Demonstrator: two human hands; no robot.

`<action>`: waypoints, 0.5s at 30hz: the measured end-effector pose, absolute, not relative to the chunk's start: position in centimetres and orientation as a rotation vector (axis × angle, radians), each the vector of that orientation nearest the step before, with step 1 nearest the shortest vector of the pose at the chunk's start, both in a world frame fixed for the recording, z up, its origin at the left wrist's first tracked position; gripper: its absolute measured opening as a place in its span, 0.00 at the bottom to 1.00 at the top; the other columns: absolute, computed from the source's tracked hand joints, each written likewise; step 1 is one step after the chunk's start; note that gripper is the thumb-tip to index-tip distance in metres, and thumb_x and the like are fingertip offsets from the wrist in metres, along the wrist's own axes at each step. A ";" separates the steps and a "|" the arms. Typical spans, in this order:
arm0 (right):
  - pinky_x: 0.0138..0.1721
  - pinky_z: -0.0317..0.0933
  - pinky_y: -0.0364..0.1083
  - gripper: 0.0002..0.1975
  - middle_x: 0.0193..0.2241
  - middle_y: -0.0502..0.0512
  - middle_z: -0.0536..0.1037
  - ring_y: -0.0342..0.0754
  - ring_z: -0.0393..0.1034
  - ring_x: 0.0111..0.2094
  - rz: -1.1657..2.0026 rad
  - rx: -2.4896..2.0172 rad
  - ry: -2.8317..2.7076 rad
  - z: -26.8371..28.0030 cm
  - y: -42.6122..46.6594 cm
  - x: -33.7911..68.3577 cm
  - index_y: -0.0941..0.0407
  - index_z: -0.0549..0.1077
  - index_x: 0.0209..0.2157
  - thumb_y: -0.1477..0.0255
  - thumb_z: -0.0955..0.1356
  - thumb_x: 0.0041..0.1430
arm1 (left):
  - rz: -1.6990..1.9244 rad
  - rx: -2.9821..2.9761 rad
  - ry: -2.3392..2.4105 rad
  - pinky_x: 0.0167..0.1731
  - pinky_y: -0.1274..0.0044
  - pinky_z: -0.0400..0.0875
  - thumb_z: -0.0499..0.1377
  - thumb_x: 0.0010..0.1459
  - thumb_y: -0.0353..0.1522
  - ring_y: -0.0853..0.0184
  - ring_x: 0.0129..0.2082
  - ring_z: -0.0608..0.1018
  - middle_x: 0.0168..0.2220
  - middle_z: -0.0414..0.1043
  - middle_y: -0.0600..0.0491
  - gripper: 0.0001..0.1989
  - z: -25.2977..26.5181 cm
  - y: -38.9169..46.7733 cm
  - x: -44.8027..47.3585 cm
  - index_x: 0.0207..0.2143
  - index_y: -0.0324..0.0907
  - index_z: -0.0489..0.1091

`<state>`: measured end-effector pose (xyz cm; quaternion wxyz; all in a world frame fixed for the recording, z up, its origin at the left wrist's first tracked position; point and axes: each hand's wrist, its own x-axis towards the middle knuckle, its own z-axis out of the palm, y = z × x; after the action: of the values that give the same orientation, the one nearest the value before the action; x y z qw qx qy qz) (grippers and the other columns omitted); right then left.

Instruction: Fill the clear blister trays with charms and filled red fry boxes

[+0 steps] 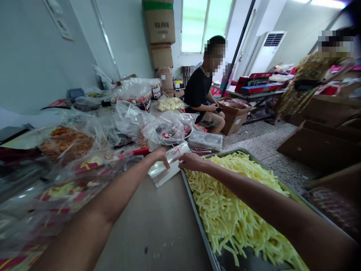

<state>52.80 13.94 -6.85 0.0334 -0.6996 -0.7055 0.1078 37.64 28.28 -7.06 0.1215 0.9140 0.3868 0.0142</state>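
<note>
And there's the left hand (161, 157) bent over the clear bags (174, 155) on the surface (149, 226), right hand (193, 162) curled at their right edge, neither's grip possible to tell, near the tray's (196, 212) far left corner!

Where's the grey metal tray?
The grey metal tray of yellow strips sits right of centre in the head view, its far-left corner by the right hand.

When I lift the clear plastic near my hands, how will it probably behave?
The clear plastic looks thin and see-through, so it is probably floppy and light. Its glossy shine suggests it may be slippery.
</note>
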 end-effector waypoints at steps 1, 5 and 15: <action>0.44 0.61 0.44 0.20 0.47 0.59 0.81 0.53 0.74 0.47 0.323 -2.143 -2.141 -6.8 13.7 53.0 0.54 0.79 0.51 0.61 0.69 0.61 | -0.021 2.674 1.122 0.34 0.83 0.68 0.76 0.28 0.39 0.71 0.26 0.73 0.22 0.72 0.61 0.21 -6.6 28.0 37.7 0.23 0.37 0.75; 0.48 0.60 0.45 0.18 0.47 0.59 0.81 0.55 0.72 0.49 0.291 -2.153 -2.025 -6.2 12.6 53.8 0.54 0.81 0.48 0.60 0.69 0.61 | -0.316 2.640 1.104 0.33 0.82 0.68 0.76 0.30 0.38 0.69 0.27 0.73 0.21 0.71 0.60 0.20 -3.9 27.4 38.5 0.26 0.38 0.77; 0.43 0.62 0.46 0.19 0.43 0.60 0.82 0.56 0.75 0.45 0.377 -2.219 -1.884 -6.0 12.3 54.0 0.55 0.82 0.44 0.58 0.66 0.65 | -0.276 2.744 1.250 0.39 0.72 0.73 0.72 0.39 0.33 0.56 0.38 0.80 0.33 0.79 0.49 0.16 0.0 22.6 40.1 0.34 0.41 0.80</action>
<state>54.04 12.34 -5.97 0.1029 -0.7520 -0.6384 0.1279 40.09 22.56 0.03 0.0570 0.9048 0.4121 -0.0910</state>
